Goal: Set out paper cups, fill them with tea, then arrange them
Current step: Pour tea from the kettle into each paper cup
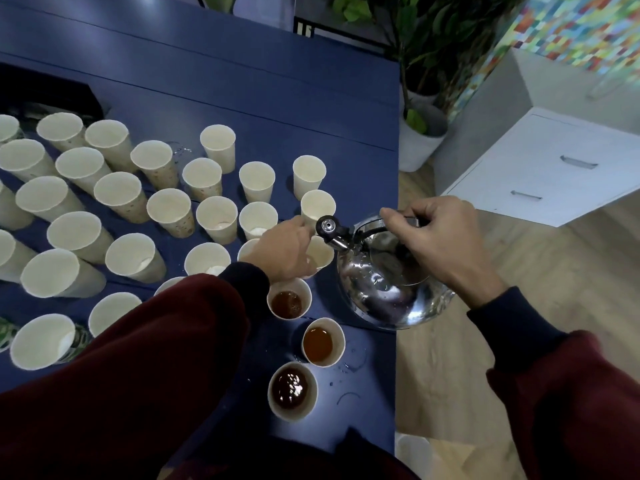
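Observation:
Several empty paper cups (171, 211) stand in rows on the blue table (242, 81). Three cups hold brown tea near the table's right edge: one (289, 298), a second (323, 342), and a third (292, 390). My right hand (429, 240) grips the handle of a shiny steel kettle (388, 282), whose spout points left over a paper cup (320, 252). My left hand (282, 249) holds that cup from the left side. My left sleeve hides part of some nearer cups.
Water drops lie on the table near the filled cups. Right of the table's edge are a wooden floor, a white drawer cabinet (540, 168) and a potted plant (420, 133). A dark object (52, 95) sits at the far left.

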`<move>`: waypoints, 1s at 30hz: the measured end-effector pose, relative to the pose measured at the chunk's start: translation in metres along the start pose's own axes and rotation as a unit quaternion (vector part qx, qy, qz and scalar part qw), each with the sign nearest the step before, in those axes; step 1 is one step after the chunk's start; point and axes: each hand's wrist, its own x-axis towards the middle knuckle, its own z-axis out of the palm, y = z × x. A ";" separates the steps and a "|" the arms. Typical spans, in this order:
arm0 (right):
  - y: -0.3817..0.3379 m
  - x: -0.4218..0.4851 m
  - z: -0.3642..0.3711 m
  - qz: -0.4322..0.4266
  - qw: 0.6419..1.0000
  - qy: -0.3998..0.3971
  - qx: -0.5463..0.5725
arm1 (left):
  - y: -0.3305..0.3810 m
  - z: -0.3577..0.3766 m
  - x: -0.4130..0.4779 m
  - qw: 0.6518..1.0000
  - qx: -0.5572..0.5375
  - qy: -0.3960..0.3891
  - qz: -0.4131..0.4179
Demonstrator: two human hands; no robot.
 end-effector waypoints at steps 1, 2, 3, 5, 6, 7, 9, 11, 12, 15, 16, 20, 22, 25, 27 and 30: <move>0.001 0.001 0.000 -0.001 1.000 -0.006 -0.001 | 0.001 0.002 0.001 1.000 -0.019 0.001 0.010; 0.002 0.002 0.000 -0.001 1.000 -0.011 0.000 | 0.001 0.003 0.001 0.999 -0.034 -0.001 0.014; 0.002 0.003 -0.001 -0.001 1.000 -0.015 0.001 | 0.001 0.004 0.001 0.999 -0.045 -0.005 0.013; 0.003 0.003 -0.001 0.003 1.000 -0.021 -0.004 | 0.001 0.005 0.001 0.999 -0.049 -0.010 0.016; 0.003 0.004 -0.002 0.005 1.000 -0.022 -0.009 | 0.000 0.004 0.002 0.999 -0.046 -0.009 0.018; 0.003 0.004 -0.002 0.005 1.000 -0.021 -0.015 | 0.000 0.004 0.002 0.999 -0.046 -0.009 0.017; 0.004 0.006 -0.003 0.004 0.999 -0.021 -0.023 | -0.002 0.001 0.003 0.999 -0.046 -0.011 0.020; 0.005 0.007 -0.004 0.002 0.999 -0.021 -0.031 | -0.003 -0.001 0.005 0.998 -0.052 -0.015 0.027; 0.005 0.008 -0.004 0.001 0.999 -0.019 -0.035 | -0.003 -0.002 0.005 0.998 -0.058 -0.018 0.031; 0.006 0.009 -0.005 -0.002 0.999 -0.013 -0.041 | -0.001 -0.004 0.008 0.997 -0.055 -0.024 0.037; 0.006 0.009 -0.005 -0.002 0.999 -0.013 -0.042 | 0.000 -0.004 0.008 0.998 -0.051 -0.028 0.036; 0.007 0.009 -0.007 -0.003 0.999 -0.016 -0.040 | -0.006 -0.003 0.009 0.998 -0.050 -0.025 0.038; 0.007 0.008 -0.006 -0.004 0.999 -0.017 -0.040 | -0.010 -0.003 0.009 0.998 -0.051 -0.023 0.041; 0.006 0.008 -0.005 0.001 0.999 -0.018 -0.038 | -0.015 -0.003 0.008 0.998 -0.053 -0.016 0.043; 0.006 0.007 -0.005 0.005 0.999 -0.018 -0.036 | -0.016 -0.004 0.008 0.998 -0.051 -0.017 0.043; 0.007 0.006 -0.005 0.013 0.999 -0.018 -0.031 | -0.015 -0.005 0.007 0.997 -0.051 -0.013 0.048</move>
